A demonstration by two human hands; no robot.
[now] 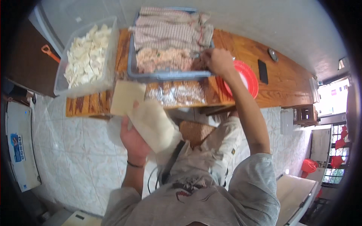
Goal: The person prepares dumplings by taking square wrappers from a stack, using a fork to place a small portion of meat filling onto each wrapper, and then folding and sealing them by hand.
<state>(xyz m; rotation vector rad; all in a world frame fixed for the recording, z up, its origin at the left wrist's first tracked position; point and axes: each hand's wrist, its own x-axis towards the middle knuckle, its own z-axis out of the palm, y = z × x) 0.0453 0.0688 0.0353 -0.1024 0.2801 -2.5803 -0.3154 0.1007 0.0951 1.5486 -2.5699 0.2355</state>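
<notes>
Pale, flat dough wrappers (152,126) are held in my left hand (132,140), in front of the table's near edge; they look slightly blurred. Beside them, a squarish stack of pale wrappers (127,97) rests at the table edge. My right hand (220,62) is closed at the right end of a blue tray (169,76). A metallic glint shows by its fingers, but whatever they grip cannot be made out. Pinkish minced filling (162,60) fills the near part of the tray. A striped cloth (167,30) covers the far part.
A clear plastic bin (62,81) of folded dumplings (86,56) stands at the left. White flour (175,93) is spread along the wooden table (281,88). Right of the tray are a red plate (253,77), a black phone (263,71) and a small grey device (272,55).
</notes>
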